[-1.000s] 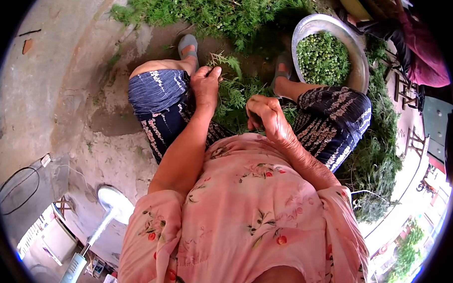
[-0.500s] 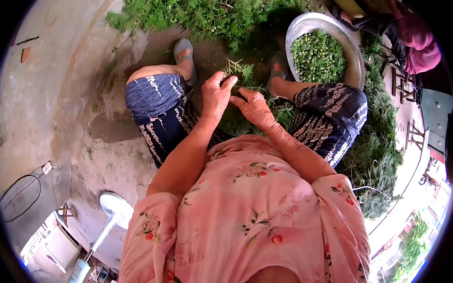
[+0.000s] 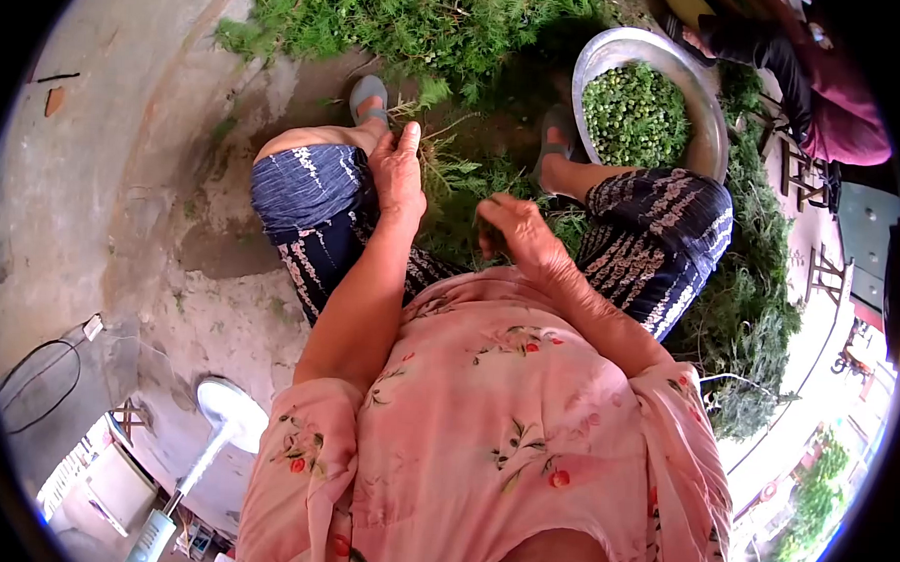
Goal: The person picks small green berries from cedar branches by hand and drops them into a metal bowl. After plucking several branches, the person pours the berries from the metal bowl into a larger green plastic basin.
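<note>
My left hand (image 3: pixel 398 175) is closed round a green, feathery evergreen sprig (image 3: pixel 432 91), its thumb pointing away from me and the leafy tip showing beyond the fingers. To the right and closer to my body, my right hand (image 3: pixel 521 232) is curled with its fingers bent downward; what lies in them, if anything, is hidden. More cut evergreen twigs (image 3: pixel 454 172) lie on the ground between my legs, below the hands. A metal basin (image 3: pixel 710 122) beyond my right knee holds many small round green cones (image 3: pixel 634 114).
A large heap of evergreen branches (image 3: pixel 399 27) lies beyond my feet, with more branches (image 3: pixel 746 321) along my right side. Another person's purple garment (image 3: pixel 847 121) shows at upper right. A white standing fan (image 3: pixel 229 412) is at lower left, near a black cable (image 3: pixel 45 391).
My hands have moved apart. The left has shifted left with the sprig, while the right has drawn back toward my body and curled.
</note>
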`<state>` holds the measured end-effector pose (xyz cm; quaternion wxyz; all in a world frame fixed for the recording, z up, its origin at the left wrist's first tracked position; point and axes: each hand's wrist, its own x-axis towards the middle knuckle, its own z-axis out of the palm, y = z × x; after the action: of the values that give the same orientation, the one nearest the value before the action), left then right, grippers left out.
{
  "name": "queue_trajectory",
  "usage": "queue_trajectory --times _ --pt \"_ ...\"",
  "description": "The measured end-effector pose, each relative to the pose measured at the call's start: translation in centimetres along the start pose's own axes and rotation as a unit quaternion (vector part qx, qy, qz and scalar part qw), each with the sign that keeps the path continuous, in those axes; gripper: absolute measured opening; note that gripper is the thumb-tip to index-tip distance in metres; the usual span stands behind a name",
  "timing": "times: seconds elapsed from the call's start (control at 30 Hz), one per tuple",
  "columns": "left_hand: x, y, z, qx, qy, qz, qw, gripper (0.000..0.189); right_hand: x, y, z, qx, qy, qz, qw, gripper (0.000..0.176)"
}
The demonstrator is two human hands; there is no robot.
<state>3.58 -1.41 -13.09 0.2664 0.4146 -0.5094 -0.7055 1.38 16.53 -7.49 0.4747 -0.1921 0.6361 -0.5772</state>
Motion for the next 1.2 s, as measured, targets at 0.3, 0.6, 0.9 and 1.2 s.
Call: queue_trajectory --times 0.3,0.6,0.9,1.2 --pt "-2.0 0.2 0.4 -0.012 -0.087 -0.035 0.996 0.017 2.3 2.2 -0.5 0.176 0.124 0.078 0.973 0.032" --pt "-3.1 -0.2 1.1 -0.016 -0.105 -0.035 0.994 0.016 4.3 2.2 1.0 -0.135 0.094 0.054 0.985 0.059" --pt "-3.2 -1.6 0.8 -0.026 -0.025 -0.086 0.996 0.012 3.3 2.8 1.9 -0.406 0.059 -0.227 0.883 0.013" --pt "-0.1 -1.5 -0.8 0.101 -0.083 0.01 0.991 0.013 -0.8 -1.0 -0.2 0.056 0.084 0.099 0.99 0.033"
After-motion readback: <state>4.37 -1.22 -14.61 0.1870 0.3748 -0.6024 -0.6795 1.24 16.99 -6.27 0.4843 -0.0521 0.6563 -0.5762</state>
